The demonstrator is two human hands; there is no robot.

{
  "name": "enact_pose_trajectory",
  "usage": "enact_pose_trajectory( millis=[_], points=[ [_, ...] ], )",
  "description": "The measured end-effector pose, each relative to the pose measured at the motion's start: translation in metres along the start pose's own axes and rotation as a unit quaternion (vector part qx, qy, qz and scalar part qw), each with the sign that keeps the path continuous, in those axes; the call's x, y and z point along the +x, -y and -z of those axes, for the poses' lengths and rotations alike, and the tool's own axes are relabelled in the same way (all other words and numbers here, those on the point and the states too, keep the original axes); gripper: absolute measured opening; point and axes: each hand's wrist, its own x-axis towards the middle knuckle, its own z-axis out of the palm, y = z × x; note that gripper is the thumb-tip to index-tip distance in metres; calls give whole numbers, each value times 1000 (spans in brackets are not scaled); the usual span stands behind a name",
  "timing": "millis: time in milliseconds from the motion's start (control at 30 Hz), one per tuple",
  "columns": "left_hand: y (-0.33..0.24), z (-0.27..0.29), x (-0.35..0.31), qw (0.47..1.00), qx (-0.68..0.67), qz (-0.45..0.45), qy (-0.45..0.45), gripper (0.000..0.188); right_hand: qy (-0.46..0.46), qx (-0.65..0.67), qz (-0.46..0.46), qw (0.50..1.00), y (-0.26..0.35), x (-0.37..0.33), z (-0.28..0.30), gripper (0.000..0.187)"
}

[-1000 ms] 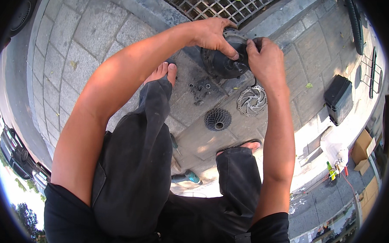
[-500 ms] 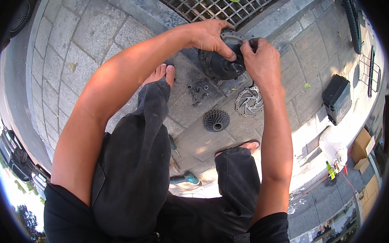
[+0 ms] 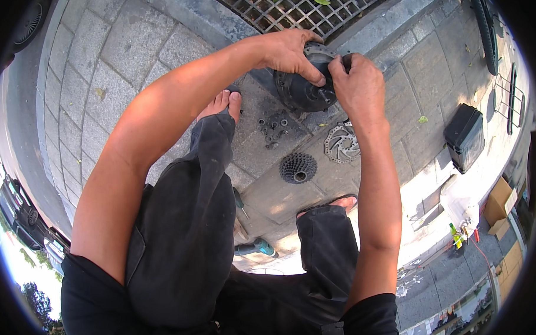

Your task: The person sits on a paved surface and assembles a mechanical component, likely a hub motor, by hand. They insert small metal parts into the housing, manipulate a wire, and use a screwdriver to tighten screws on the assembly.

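A black, round hub motor (image 3: 294, 93) stands tilted on the paving near a metal grate. My left hand (image 3: 288, 52) grips it from the upper left, thumb pressed on its face and fingers over the far rim. At its right side, my right hand (image 3: 363, 87) has thumb and forefinger closed in a pinch; whatever lies between them is too small to make out. On the ground nearer to me are a brake disc (image 3: 341, 144), a sprocket cassette (image 3: 297, 168) and a cluster of small, greasy metal parts (image 3: 273, 128).
A teal and black power tool (image 3: 260, 247) and a screwdriver (image 3: 241, 202) lie between my feet. To the right stand a black case (image 3: 463, 134), a cardboard box (image 3: 499, 200) and a green bottle (image 3: 456, 235). The metal grate (image 3: 288, 11) with its stone kerb bounds the far side.
My right hand has shifted very slightly left against the hub motor, its fingers still pinched. My left hand keeps its grip almost unchanged.
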Motion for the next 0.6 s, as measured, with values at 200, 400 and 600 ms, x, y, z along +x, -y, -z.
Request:
enact_pose_trajectory(
  millis=[200,400,600],
  points=[
    [-5,1,0,1000,0,0,13,109,-8,-36,8,999,2,-1,-1,38],
    [2,-1,3,1000,3,-1,-2,109,-9,-55,16,998,-1,-1,-3,40],
    [5,-2,3,1000,19,-6,-13,108,24,75,-102,992,-16,2,9,40]
  ],
)
